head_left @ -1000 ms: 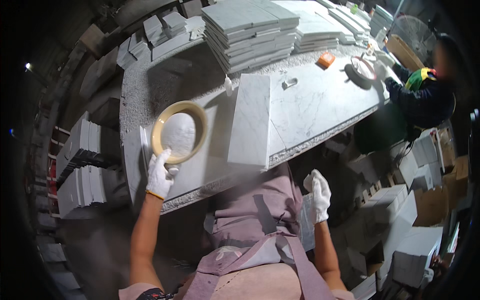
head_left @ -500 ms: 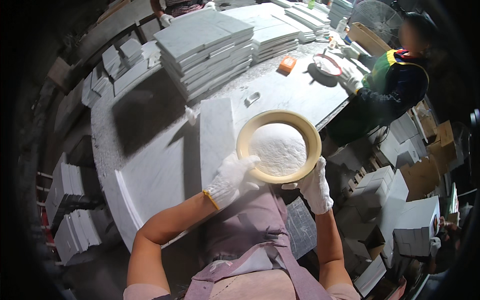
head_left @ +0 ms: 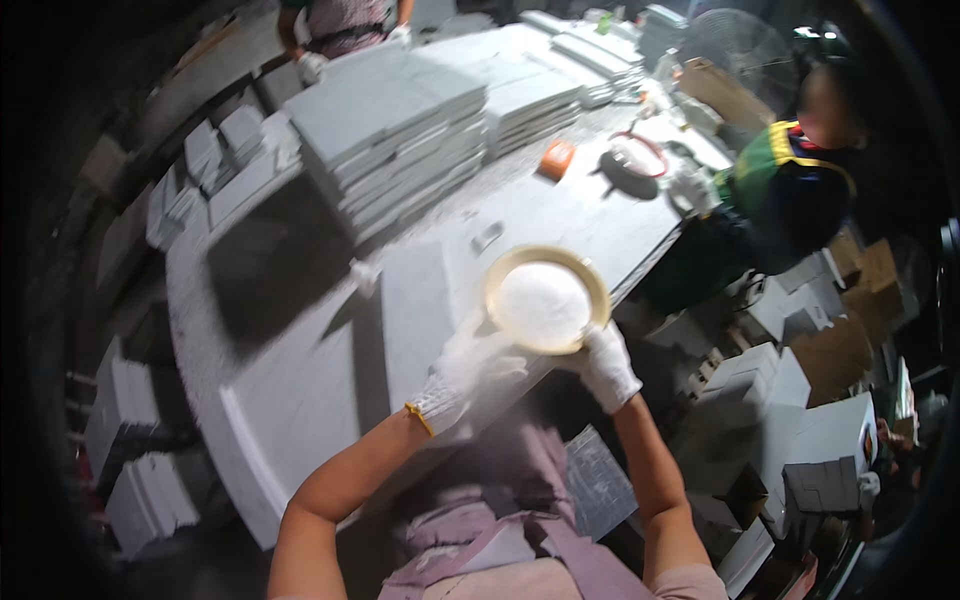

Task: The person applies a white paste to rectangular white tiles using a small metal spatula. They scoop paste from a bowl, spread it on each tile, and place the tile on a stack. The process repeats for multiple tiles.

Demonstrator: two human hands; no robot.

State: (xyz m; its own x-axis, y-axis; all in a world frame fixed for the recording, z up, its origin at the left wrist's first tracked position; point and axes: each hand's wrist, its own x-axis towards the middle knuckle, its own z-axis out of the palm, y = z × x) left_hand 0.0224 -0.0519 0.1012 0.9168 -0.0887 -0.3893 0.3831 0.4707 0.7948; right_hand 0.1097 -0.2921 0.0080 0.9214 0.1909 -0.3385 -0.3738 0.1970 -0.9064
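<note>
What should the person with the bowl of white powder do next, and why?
Probably lower the bowl onto the table. Both gloved hands, left hand and right hand, hold it over the table's near edge, full of white powder that could spill, and the slab lies just beside it.

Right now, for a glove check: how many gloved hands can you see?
3: left hand and right hand on the round sieve; another person's hand beyond the slab stack. Others may be hidden.
</note>
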